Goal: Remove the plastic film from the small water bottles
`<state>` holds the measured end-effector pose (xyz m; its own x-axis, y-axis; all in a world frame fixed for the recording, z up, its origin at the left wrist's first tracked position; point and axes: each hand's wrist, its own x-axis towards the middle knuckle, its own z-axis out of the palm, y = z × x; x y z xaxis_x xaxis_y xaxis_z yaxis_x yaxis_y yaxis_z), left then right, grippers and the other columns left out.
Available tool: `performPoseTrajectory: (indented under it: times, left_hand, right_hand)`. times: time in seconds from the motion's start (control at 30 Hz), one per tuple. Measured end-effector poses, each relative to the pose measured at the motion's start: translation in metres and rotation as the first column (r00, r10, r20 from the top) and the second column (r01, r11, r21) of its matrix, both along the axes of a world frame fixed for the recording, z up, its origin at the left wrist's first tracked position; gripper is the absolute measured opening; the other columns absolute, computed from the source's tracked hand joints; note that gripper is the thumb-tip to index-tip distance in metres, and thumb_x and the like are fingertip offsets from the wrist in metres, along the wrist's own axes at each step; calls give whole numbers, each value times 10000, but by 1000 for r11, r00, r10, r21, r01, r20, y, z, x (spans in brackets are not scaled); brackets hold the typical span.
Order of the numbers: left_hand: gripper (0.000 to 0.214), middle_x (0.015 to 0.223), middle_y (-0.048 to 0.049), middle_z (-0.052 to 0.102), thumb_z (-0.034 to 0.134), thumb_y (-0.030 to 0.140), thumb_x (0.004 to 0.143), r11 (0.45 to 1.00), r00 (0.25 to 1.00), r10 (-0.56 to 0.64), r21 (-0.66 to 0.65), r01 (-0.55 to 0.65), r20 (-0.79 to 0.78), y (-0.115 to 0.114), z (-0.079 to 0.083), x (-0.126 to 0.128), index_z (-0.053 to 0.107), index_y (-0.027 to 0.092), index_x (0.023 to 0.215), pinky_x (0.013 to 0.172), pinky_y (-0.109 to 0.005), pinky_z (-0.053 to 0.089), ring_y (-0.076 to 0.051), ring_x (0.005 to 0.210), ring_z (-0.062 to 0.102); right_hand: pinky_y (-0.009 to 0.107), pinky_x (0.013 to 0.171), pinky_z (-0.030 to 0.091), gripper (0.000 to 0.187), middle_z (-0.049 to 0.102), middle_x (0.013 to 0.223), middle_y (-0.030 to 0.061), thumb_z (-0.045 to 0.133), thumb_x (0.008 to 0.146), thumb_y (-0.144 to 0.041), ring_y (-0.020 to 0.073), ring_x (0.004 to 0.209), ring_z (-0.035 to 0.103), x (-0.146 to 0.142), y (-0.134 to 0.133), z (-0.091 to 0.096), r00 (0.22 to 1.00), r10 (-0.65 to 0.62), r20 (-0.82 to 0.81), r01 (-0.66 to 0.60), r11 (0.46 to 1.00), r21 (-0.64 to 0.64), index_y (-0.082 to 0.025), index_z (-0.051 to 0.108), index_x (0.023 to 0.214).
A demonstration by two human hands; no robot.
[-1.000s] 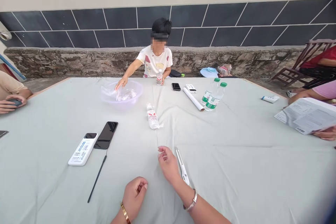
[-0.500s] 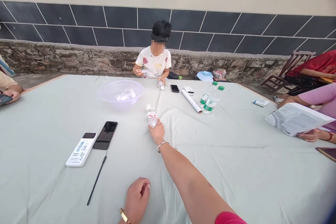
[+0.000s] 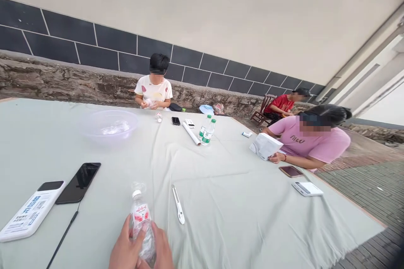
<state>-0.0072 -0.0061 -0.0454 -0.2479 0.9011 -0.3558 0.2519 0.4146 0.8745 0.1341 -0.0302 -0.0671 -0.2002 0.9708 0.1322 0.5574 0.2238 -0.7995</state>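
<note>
A small clear water bottle (image 3: 140, 222) with a white cap and a red-and-white label stands tilted at the bottom of the view, close to me. My left hand (image 3: 123, 250) wraps its left side and my right hand (image 3: 162, 249) wraps its right side, fingers closed round the body. A scrap of clear plastic film sticks up behind the cap. A white utility knife (image 3: 178, 204) lies on the pale green tablecloth (image 3: 227, 201) just right of the bottle.
A black phone (image 3: 78, 183) and a white power bank (image 3: 31, 213) with a black cable lie at left. A clear basin (image 3: 109, 125), a paper roll (image 3: 191, 133) and two green-capped bottles (image 3: 206, 130) stand farther off. One person sits opposite, two at right.
My right hand took the bottle from mid-table and drew it back to me; my left hand joined it. The camera has swung right and up, so the people at right show.
</note>
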Motion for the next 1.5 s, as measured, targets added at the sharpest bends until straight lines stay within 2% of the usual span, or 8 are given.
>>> performPoseTrajectory:
  times: [0.13, 0.3, 0.53, 0.83, 1.0, 1.2, 1.37, 1.5]
  left_hand:
    - [751, 1417, -125, 460, 447, 543, 783, 998, 991, -43, 45, 49, -128, -3, -2, 9, 297, 153, 1406, 997, -401, 417, -291, 1259, 475]
    - [734, 1404, -118, 479, 460, 570, 764, 993, 987, 2, 118, 17, -162, -4, 1, 13, 354, 166, 1368, 994, -398, 421, -291, 1257, 477]
    - [724, 1375, -143, 499, 433, 558, 798, 993, 994, -2, 121, 16, -114, -7, 17, 13, 343, 135, 1378, 1006, -376, 386, -283, 1237, 492]
    - [615, 1390, -159, 478, 348, 489, 870, 995, 980, 7, 101, 13, -198, -5, 24, 15, 374, 117, 1359, 1026, -340, 337, -252, 1262, 460]
    - [563, 1317, -134, 549, 359, 486, 873, 994, 985, 28, 113, -9, -170, -6, 27, 14, 413, 161, 1330, 962, -323, 388, -239, 1185, 532]
    - [540, 1246, -142, 597, 380, 473, 876, 992, 985, 57, 124, -37, -161, -6, 27, 12, 419, 164, 1318, 937, -360, 394, -258, 1144, 550]
    - [524, 1195, -134, 618, 391, 462, 871, 993, 985, 66, 106, -49, -159, -6, 29, 11, 429, 166, 1301, 920, -352, 406, -256, 1102, 578]
    - [504, 1131, -112, 641, 396, 454, 868, 993, 988, 72, 106, -57, -136, -7, 33, 11, 437, 180, 1289, 891, -351, 421, -254, 1066, 595]
  right_hand:
    - [382, 931, 478, 404, 622, 1139, 5, 515, 793, -364, 227, 1082, 585, 35, 22, 43, 993, -71, 93, 62, 994, 90, -391, 525, 1196]
    - [453, 903, 444, 475, 605, 1149, 114, 585, 732, -248, 308, 1099, 547, 69, 65, 76, 819, -360, 447, 370, 927, 68, -225, 565, 1206]
    - [326, 757, 462, 281, 640, 889, 97, 427, 838, -143, 229, 845, 620, 74, 67, 51, 835, -298, 462, 291, 953, 87, -188, 657, 994]
    - [247, 647, 393, 295, 671, 872, 23, 418, 847, -180, 168, 788, 612, 35, 107, 145, 892, -54, 449, 70, 997, -19, -228, 646, 1028]
    - [273, 703, 408, 356, 664, 1020, 60, 435, 833, -140, 190, 882, 611, 30, 94, 158, 836, -53, 546, 51, 999, 19, -231, 651, 1102]
    - [280, 720, 449, 314, 683, 962, 19, 487, 791, -199, 175, 822, 611, 76, 49, 173, 931, 191, 312, -150, 977, -151, -276, 701, 1008]
    - [249, 634, 444, 233, 696, 819, -8, 579, 714, -209, 154, 700, 598, 106, 40, 188, 864, 493, 100, -422, 820, -387, -266, 741, 872]
    - [286, 742, 476, 262, 699, 940, 13, 533, 773, -284, 177, 832, 625, 100, 63, 152, 993, 121, -8, -119, 959, -257, -226, 704, 963]
